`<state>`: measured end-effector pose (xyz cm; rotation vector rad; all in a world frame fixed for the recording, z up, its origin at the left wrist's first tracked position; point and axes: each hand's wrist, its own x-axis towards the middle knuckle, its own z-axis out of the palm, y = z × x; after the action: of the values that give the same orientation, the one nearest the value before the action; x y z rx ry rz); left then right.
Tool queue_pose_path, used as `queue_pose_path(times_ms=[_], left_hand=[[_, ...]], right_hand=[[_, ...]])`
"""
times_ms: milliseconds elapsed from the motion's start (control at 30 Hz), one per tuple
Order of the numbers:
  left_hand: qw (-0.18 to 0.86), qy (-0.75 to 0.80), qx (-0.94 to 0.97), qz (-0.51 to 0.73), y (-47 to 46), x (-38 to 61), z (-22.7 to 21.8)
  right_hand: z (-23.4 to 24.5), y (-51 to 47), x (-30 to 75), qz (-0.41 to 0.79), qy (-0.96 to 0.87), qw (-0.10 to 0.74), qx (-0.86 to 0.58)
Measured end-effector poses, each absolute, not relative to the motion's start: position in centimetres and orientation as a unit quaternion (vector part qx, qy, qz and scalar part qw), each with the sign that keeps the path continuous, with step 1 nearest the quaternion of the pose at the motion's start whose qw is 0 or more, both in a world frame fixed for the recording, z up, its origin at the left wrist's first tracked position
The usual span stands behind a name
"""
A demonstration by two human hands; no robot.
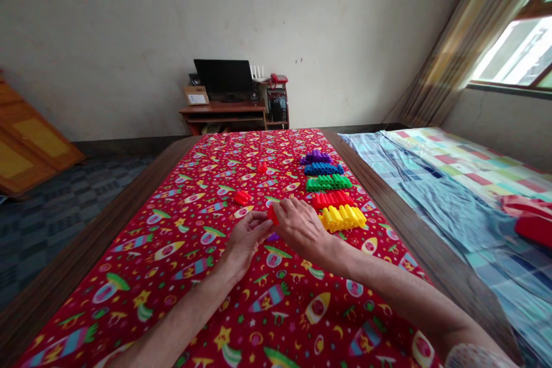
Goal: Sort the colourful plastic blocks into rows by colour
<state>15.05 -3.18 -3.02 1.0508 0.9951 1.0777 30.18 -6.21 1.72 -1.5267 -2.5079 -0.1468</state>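
Observation:
Both hands meet over the red patterned cloth, with a small red plastic toy piece [272, 215] between them. My left hand [246, 237] pinches it from the left with thumb and fingers. On its other side, my right hand [302, 226] curls its fingers over the same piece, hiding much of it. Close beyond the right hand are a row of yellow tube-like pieces [344, 218] and a row of red ones [333, 200]. A few loose red pieces [242, 198] lie ahead of the left hand, and another red piece [262, 167] sits farther back.
Behind the red row lie green [328, 183], blue [323, 169] and purple [317, 156] rows. The cloth [181, 293] covers a long dark-edged table. A bed [435, 184] adjoins its right side. Against the far wall stands a desk [233, 109] with a monitor [223, 77].

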Motion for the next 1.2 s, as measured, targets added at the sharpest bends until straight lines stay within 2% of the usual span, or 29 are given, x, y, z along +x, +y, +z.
queue_pose_path(times_ms=[133, 267, 333, 533, 700, 833, 967, 1200], left_hand=[[0.625, 0.416, 0.474, 0.459, -3.8, 15.3, -2.4], [0.568, 0.417, 0.546, 0.453, -3.2, 14.5, -1.9], [0.514, 0.420, 0.588, 0.462, -2.2, 13.8, -2.1], [0.357, 0.431, 0.665, 0.494, 2.5, 11.0, -4.4], [0.177, 0.464, 0.753, 0.431, 5.4, 8.4, -6.2], [0.064, 0.421, 0.823, 0.375, 7.1, 7.2, -7.8], [0.048, 0.408, 0.852, 0.323, 8.4, 7.1, -9.1], [0.064, 0.417, 0.848, 0.321, 9.7, 7.8, -8.9]], right_hand=[[2.9, -5.6, 31.8, -0.068, -0.876, 0.091, -0.468], [4.1, -3.5, 37.5, -0.045, -0.866, 0.147, -0.476], [4.1, -2.0, 41.5, -0.025, -0.861, 0.173, -0.477], [2.3, 0.6, 48.9, 0.008, -0.869, 0.080, -0.488], [1.6, 0.7, 48.8, 0.035, -0.879, 0.043, -0.474], [1.5, 0.7, 48.5, 0.064, -0.876, 0.046, -0.476], [1.4, 0.8, 48.9, 0.069, -0.871, 0.054, -0.484], [3.7, 0.0, 48.6, 0.035, -0.864, 0.172, -0.473]])
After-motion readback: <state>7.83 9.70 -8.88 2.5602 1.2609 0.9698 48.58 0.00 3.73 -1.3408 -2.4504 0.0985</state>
